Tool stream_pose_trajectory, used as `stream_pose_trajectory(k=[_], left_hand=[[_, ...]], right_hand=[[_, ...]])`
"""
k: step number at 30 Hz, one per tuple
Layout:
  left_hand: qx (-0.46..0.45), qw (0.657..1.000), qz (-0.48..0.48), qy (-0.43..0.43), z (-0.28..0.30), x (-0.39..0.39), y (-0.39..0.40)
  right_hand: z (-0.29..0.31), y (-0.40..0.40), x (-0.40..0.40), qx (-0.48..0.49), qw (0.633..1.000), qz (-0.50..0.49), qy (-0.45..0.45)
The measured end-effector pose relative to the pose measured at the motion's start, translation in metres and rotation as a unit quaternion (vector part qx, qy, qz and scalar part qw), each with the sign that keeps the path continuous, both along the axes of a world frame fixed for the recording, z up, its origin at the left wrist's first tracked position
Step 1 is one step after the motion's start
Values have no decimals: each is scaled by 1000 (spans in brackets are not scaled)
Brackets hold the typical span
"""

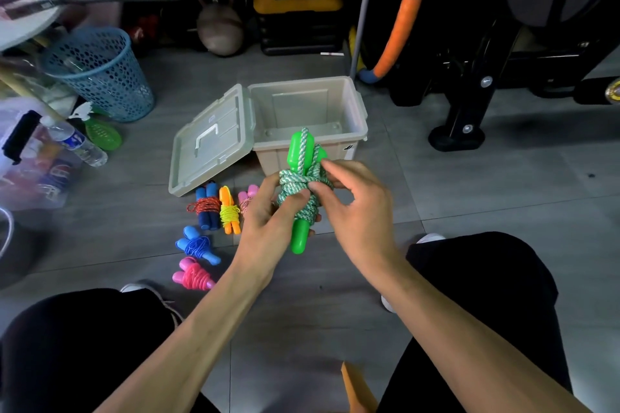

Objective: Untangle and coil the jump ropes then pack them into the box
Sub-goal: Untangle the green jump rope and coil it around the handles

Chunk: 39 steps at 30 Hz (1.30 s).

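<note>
From the head view, the green jump rope (299, 193) is gripped round its wrapped middle by the left hand (268, 221), just near of the open box (310, 117). Its cord is pinched by the right hand (352, 208), fingertips (313, 185) at the top wraps.

Risk, probably: if the pinch is eased before the end is tucked, the wraps could spring loose. Both forearms are angled inward, wrists raised off the floor. Five coiled ropes (214, 211) are laid left, still unpacked.

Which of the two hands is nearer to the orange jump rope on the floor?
Left. The left hand grips the green rope just right of the orange rope; the right hand is farther right.
</note>
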State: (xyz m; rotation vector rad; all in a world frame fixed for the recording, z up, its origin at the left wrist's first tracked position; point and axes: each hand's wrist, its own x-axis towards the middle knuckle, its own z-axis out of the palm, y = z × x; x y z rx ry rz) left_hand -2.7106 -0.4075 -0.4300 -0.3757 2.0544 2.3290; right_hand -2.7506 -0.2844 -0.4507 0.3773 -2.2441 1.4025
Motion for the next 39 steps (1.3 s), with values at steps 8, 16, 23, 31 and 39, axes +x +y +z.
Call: stream_pose_trajectory(k=[8,16,23,31,39], left_hand=[[-104,994,-16,40,-4,3,-8],[-141,988,-14,69,-1,4,0],[-62,998,2,34,-12,-1,0],[-86,993,-24,78,-20,-2,-8],[-198,976,-32,83,-19,1,-7]], right_hand=[[-10,4,-1,161,977,69,122],[0,3,12,30,995,82,-42],[14,5,10,-72,976,140,-151],[24,18,2,-76,936,230,-256],[16,22,5,17,946,205,-251]])
